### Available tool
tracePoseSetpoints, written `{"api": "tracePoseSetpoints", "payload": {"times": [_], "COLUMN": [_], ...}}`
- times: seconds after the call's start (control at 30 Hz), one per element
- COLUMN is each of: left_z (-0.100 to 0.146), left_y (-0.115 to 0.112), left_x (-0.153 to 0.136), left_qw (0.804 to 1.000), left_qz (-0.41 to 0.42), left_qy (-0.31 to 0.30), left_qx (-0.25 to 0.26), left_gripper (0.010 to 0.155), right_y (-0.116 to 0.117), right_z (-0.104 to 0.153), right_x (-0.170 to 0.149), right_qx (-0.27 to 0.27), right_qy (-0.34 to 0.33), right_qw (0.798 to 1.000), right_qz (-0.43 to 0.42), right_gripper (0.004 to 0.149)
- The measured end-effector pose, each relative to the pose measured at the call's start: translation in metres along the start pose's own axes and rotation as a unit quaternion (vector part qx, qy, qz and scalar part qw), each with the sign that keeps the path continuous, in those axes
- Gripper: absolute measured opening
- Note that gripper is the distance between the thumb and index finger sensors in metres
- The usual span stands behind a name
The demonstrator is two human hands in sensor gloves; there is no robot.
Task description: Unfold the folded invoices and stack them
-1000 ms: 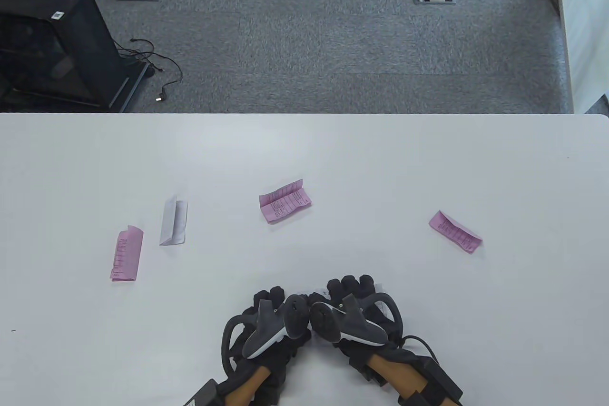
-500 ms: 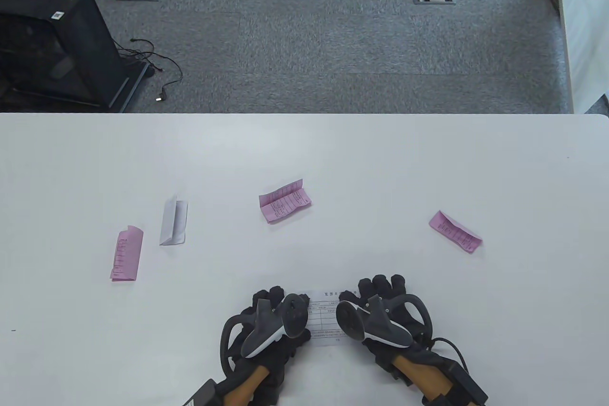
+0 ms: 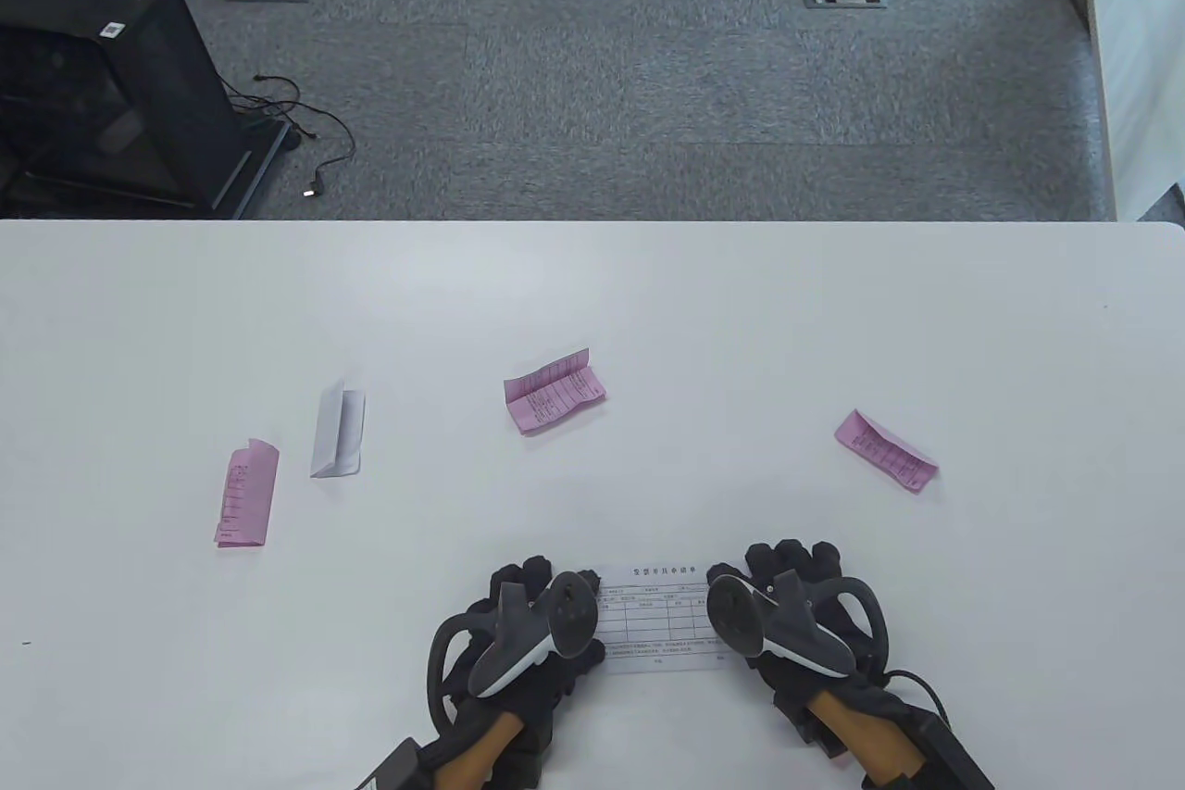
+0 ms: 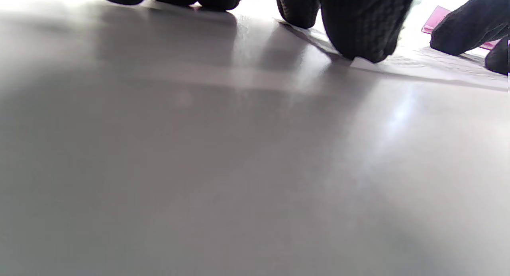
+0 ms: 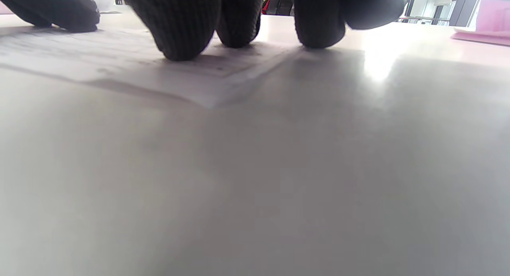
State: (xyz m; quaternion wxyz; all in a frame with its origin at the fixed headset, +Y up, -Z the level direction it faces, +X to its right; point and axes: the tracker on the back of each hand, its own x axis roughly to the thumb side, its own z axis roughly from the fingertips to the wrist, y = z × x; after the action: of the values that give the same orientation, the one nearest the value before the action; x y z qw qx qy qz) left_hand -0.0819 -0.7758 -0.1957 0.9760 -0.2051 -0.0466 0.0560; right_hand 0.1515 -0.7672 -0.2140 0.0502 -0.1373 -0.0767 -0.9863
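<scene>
Pressing flat on the white counter, the left hand and the right hand each rest gloved fingertips on opposite ends of an unfolded white printed invoice sheet near the front edge. Four folded invoices lie farther back, well apart: a pink one, a white one, a pink one at centre and a pink one at right.

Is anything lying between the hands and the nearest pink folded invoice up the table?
Nothing visible does. Bare table lies between the hands, left hand and right hand, pressing the unfolded white invoice, and the pink folded invoice.
</scene>
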Motion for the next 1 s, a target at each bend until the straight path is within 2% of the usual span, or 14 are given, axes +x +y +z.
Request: {"api": "tracePoseSetpoints", "payload": {"times": [0.13, 0.23, 0.6, 0.73, 1.0], "left_z": [0.0, 0.0, 0.0, 0.0, -0.001], "left_y": [0.0, 0.0, 0.0, 0.0, -0.001], "left_x": [0.0, 0.0, 0.0, 0.0, 0.0], "left_qw": [1.0, 1.0, 1.0, 1.0, 1.0], "left_qz": [0.002, 0.002, 0.002, 0.002, 0.003], "left_qy": [-0.001, -0.003, -0.004, -0.005, -0.003], "left_qx": [-0.001, -0.001, -0.001, -0.002, -0.002], "left_gripper": [0.073, 0.073, 0.073, 0.073, 0.073], "right_y": [-0.013, -0.025, -0.025, -0.02, -0.017], "right_z": [0.003, 0.004, -0.012, -0.016, -0.018], "right_x": [0.004, 0.016, 0.085, 0.095, 0.095], "right_qx": [-0.057, -0.075, -0.045, -0.039, -0.039], "right_qy": [-0.006, -0.019, -0.082, -0.089, -0.085], "right_qw": [0.998, 0.996, 0.995, 0.995, 0.995], "right_qz": [-0.021, -0.051, -0.023, -0.019, -0.019], "right_gripper": [0.057, 0.056, 0.056, 0.057, 0.058]}}
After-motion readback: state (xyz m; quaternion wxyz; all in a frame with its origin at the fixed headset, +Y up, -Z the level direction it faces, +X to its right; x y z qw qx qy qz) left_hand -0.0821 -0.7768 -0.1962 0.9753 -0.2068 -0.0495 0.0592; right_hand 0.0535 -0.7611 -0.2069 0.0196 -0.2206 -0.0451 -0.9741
